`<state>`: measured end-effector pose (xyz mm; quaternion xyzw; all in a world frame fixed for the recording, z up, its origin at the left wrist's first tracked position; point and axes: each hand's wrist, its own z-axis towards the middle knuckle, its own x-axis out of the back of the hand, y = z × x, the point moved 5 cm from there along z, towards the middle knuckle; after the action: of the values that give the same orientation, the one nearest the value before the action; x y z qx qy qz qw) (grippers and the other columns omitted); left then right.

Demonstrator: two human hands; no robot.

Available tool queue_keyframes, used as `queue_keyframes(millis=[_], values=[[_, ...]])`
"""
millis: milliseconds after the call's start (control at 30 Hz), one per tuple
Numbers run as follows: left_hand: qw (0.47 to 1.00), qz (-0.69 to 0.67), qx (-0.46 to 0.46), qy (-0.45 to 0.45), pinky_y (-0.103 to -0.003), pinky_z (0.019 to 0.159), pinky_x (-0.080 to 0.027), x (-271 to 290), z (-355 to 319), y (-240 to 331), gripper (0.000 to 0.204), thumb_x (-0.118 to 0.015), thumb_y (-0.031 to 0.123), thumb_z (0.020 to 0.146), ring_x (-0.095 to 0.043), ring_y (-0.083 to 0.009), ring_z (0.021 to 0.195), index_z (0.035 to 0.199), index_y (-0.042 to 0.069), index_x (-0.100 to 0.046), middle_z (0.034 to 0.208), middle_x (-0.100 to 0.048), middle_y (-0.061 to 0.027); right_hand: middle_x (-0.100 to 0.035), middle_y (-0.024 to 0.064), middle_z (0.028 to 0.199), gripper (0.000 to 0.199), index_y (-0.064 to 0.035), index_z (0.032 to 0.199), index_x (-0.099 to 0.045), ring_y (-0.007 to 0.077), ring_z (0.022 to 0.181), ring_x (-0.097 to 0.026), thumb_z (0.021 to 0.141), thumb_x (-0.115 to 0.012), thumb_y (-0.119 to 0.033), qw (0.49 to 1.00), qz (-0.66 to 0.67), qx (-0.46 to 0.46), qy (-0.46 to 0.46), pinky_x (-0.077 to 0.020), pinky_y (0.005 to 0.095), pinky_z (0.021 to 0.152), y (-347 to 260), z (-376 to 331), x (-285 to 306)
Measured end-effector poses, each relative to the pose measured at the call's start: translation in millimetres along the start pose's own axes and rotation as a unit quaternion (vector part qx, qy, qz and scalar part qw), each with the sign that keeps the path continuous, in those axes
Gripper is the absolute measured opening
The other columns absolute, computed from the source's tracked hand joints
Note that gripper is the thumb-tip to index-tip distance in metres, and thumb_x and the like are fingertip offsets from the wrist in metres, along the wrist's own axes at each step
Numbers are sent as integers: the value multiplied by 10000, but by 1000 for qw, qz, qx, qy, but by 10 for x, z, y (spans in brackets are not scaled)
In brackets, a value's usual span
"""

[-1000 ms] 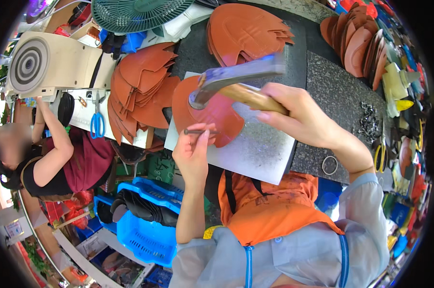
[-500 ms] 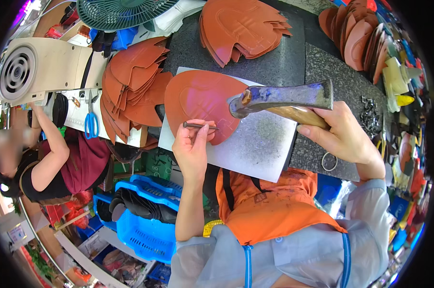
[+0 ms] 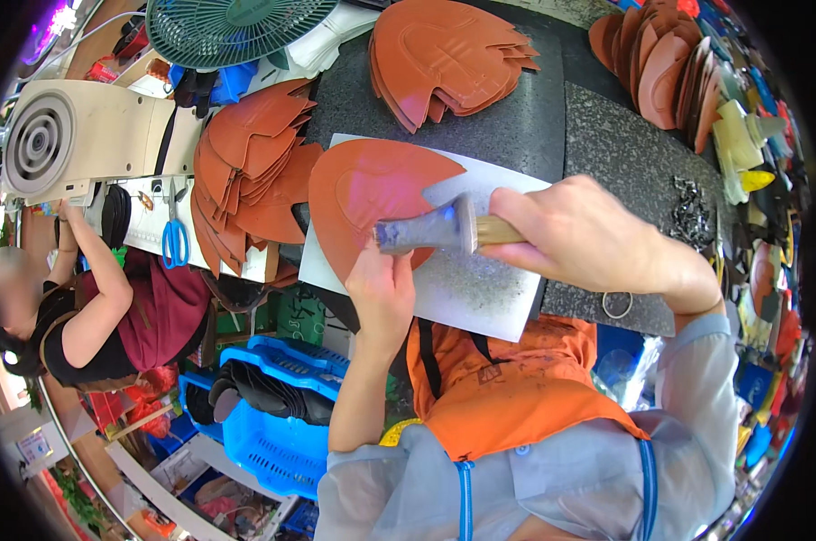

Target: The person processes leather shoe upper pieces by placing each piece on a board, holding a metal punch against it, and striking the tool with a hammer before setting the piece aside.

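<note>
A reddish-brown leather piece [image 3: 358, 185], notched along its right edge and marked with pressed lines, lies on a white board [image 3: 480, 302]. My left hand [image 3: 381, 298] is closed at the leather's lower edge, pinching a slim metal punch that the hammer's head now hides. My right hand [image 3: 575, 230] grips the wooden handle of a hammer [image 3: 430, 230]. The worn, blue-stained head of the hammer is right over my left fingertips; whether it touches the punch I cannot tell.
Stacks of similar leather pieces lie at left [image 3: 245, 171], at the back [image 3: 453, 54] and far right [image 3: 660, 63]. A metal ring [image 3: 617, 305] sits on the dark stone slab [image 3: 597, 162]. Blue scissors [image 3: 174, 239], a green fan [image 3: 241, 22], a blue basket [image 3: 272, 442] and another person [image 3: 92, 298] are leftward.
My right hand has swung the hammer left and down, bringing its head over my left fingertips. My left hand has shifted slightly right and nearer to me, and the punch is now hidden.
</note>
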<state>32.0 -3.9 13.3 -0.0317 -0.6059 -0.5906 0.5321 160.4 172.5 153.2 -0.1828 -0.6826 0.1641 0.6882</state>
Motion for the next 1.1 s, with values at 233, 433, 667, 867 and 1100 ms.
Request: queue_keyframes(millis=[233,433,667,867,1100], values=[[865,-450,220,44,-292,783,-603,-71,180,-33,72,-566,3,981,-700,-175,906,1050,-13,-578,1014,-706,-137,-569,181,632,294,-38,936,-506,412,633,-600,922,-669,-282,994,56,-34,93,-439,483,526,166,-160,97],[876,-424,223,52,-284,790,-596,-63,167,-4,69,-581,9,978,-700,-173,909,1044,-10,-587,1022,-712,-134,-529,157,618,284,-22,915,-550,354,557,-563,910,-697,-265,982,78,-30,169,-430,401,516,52,-183,433],[967,-223,124,23,-273,796,-588,-13,159,116,78,-594,8,969,-700,-178,913,1044,-13,-598,1004,-711,-133,-593,157,680,286,-27,1027,-585,361,592,-595,889,-718,-239,970,86,96,206,-488,427,575,-48,15,224],[905,-378,89,171,-282,817,-550,289,478,-306,215,-563,49,977,-664,-140,944,1185,-5,-548,979,-664,-84,-636,169,769,345,-46,1062,-590,392,704,-631,850,-720,-286,988,-33,-29,147,-509,471,632,471,360,-233],[902,428,34,53,-411,992,-445,1072,1581,-915,503,-638,18,766,-508,-362,1173,1266,21,-587,1260,-542,-180,-617,182,1064,523,18,1016,-576,328,960,-642,737,-813,-355,972,-91,-38,213,-520,422,839,423,971,-976]])
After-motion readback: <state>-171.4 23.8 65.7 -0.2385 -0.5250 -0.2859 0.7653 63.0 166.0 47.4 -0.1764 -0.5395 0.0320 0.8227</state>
